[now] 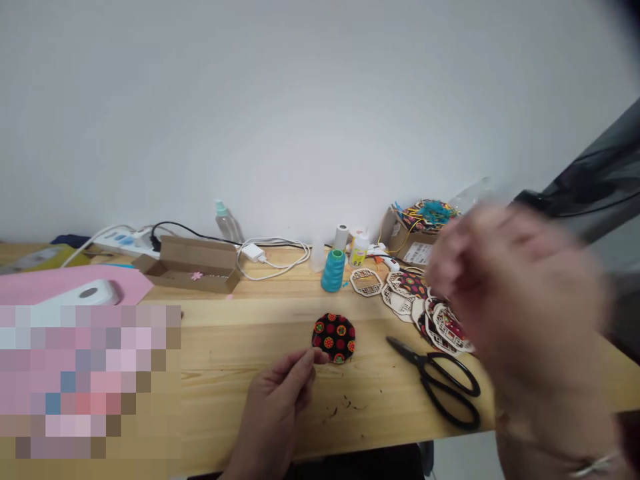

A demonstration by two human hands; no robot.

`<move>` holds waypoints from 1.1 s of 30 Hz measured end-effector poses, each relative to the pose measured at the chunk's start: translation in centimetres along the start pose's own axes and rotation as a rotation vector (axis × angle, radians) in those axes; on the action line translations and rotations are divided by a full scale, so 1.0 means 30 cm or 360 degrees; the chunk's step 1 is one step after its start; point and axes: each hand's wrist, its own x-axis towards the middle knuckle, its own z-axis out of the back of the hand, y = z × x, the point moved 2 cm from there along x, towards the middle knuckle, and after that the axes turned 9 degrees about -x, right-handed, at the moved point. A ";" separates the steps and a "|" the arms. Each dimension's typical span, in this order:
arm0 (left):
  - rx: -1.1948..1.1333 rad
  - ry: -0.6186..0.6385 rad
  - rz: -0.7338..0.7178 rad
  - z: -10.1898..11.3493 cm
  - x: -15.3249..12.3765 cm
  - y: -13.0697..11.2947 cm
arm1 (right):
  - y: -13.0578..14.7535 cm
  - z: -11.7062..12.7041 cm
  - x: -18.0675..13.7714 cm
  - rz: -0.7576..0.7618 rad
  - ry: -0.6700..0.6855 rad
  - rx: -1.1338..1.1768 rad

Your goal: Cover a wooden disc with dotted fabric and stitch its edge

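Observation:
My left hand (285, 400) pinches the lower left edge of a round black fabric patch (333, 337) printed with red, orange and green flowers. The patch is held just over the wooden table. My right hand (520, 293) is raised high at the right, close to the camera and blurred. Its fingers look curled together; whatever they hold, if anything, cannot be made out. Black-handled scissors (440, 380) lie between the hands with their blades pointing left. A cone of teal thread (333, 271) stands behind the patch.
Cut-out wooden frames and fabric pieces (445, 323) are piled at the right, before a cardboard box (417, 250) of threads. Glue bottle (359, 248), glue gun (391, 261), white charger cable (280, 270) and open carton (195, 265) line the wall. Dark scraps (345, 405) litter the table (240, 353).

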 end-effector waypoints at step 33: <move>-0.0126 0.0157 0.0196 -0.067 -0.024 0.033 | -0.359 -0.160 -0.474 -0.0067 0.0568 -0.0640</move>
